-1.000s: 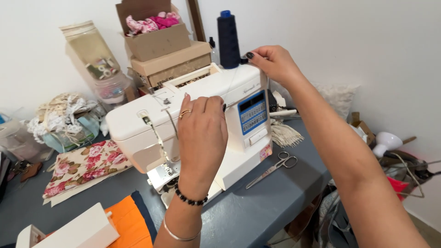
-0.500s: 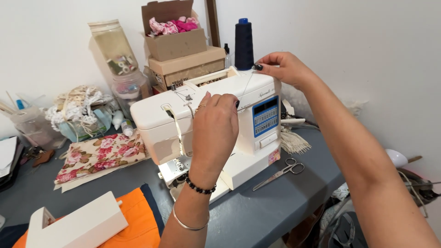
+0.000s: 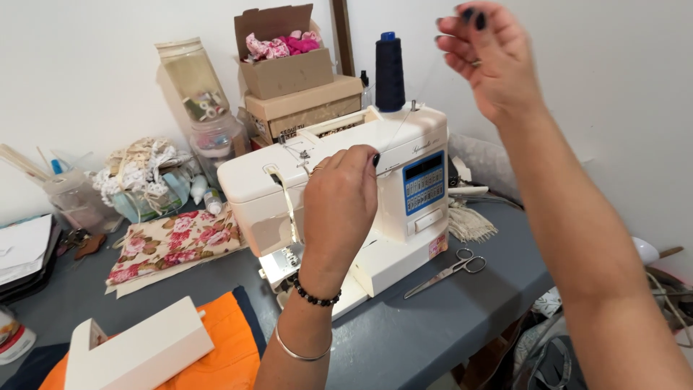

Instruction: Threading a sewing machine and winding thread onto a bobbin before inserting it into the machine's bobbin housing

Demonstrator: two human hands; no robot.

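A white sewing machine [image 3: 404,166] stands on the grey table [image 3: 419,325]. A dark blue thread spool [image 3: 389,72] sits upright on its top. My left hand [image 3: 339,206] hovers in front of the machine's top, fingers pinched together near the thread guides. My right hand [image 3: 487,58] is raised high above the machine's right end, fingertips pinched on a thin thread that runs down toward the machine top. The thread itself is barely visible.
Scissors [image 3: 447,271] lie to the right of the machine base. Floral fabric [image 3: 173,245] and orange cloth [image 3: 216,354] lie at left, with a white box [image 3: 137,350]. Cardboard boxes [image 3: 289,72], jars [image 3: 198,94] and lace trim [image 3: 137,173] stand behind.
My right hand has risen from beside the spool to well above the machine, drawing the thread upward. My left hand stays near the machine's top. The view has shifted right.
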